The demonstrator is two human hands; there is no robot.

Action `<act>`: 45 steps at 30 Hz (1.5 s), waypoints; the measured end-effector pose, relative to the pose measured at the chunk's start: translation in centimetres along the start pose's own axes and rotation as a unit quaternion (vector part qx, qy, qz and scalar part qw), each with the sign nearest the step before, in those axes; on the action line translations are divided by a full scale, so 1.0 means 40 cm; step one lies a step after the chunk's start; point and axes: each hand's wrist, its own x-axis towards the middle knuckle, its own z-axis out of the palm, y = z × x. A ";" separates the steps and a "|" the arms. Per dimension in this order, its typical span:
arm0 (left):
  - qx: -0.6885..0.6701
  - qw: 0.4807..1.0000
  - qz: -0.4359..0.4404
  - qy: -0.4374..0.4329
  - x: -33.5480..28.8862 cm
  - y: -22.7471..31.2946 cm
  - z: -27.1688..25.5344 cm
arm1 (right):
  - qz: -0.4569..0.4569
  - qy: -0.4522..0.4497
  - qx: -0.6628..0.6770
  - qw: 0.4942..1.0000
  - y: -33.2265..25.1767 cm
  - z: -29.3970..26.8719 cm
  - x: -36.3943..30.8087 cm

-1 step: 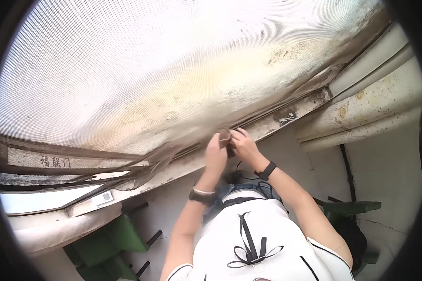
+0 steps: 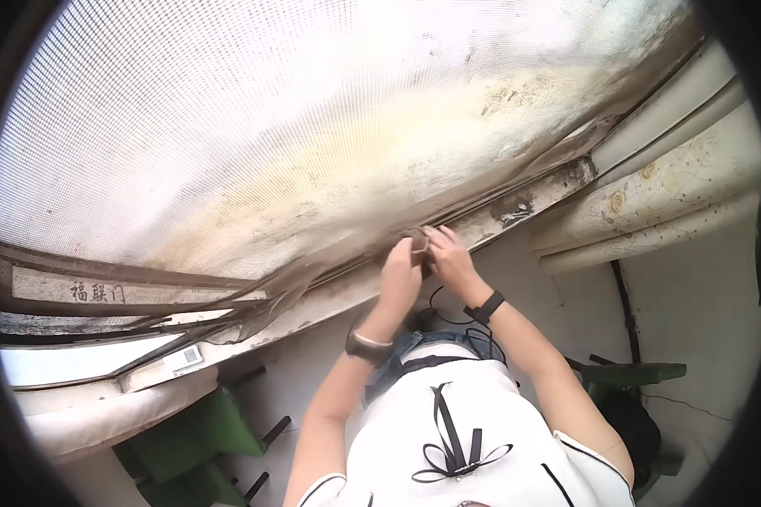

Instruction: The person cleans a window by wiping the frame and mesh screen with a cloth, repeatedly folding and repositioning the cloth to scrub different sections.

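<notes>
Fingertips of both bare hands meet over a small, bunched brown piece of what appears to be thin cloth or netting (image 2: 421,244), at the lower edge of a broad window screen. The left hand (image 2: 401,275), a dark band on its wrist, pinches the piece from the left, thumb and forefinger pressed together; the right hand (image 2: 451,258), wearing a black rectangular wristwatch (image 2: 484,308), pinches it from the right, its fingers curled over the far end. The piece lies directly between the two grips, just ahead of the wrists, with neither hand clearly nearer; its long axis appears to point away from the wearer, crosswise to the sill, though blur and folds leave that uncertain. Whether it joins the large, pale, fine-mesh screen (image 2: 313,127) beyond it cannot be told. Beneath and beside the hands, a worn, white-painted window sill (image 2: 330,298) slants from lower left to upper right, bearing a small white rectangular device (image 2: 183,358) near its left end. Farther out, a cream curtain with yellow flowers (image 2: 651,198) hangs at right, and green chairs with dark legs (image 2: 220,427) stand at lower left. A thin black cable (image 2: 450,317) curls below the right hand, near the wearer's white top with a black drawstring bow (image 2: 473,410).
</notes>
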 end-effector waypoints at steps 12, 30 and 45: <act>0.203 0.958 0.189 -0.076 0.050 -0.010 0.181 | 0.358 0.243 0.072 0.899 0.204 -0.140 -0.075; -0.169 0.935 -0.170 0.262 -0.291 -0.096 -0.365 | 0.065 -0.248 0.565 0.784 -0.338 0.117 0.149; -0.288 0.943 -0.113 0.124 -0.103 -0.080 -0.349 | 0.245 0.056 0.321 0.913 -0.008 -0.247 0.095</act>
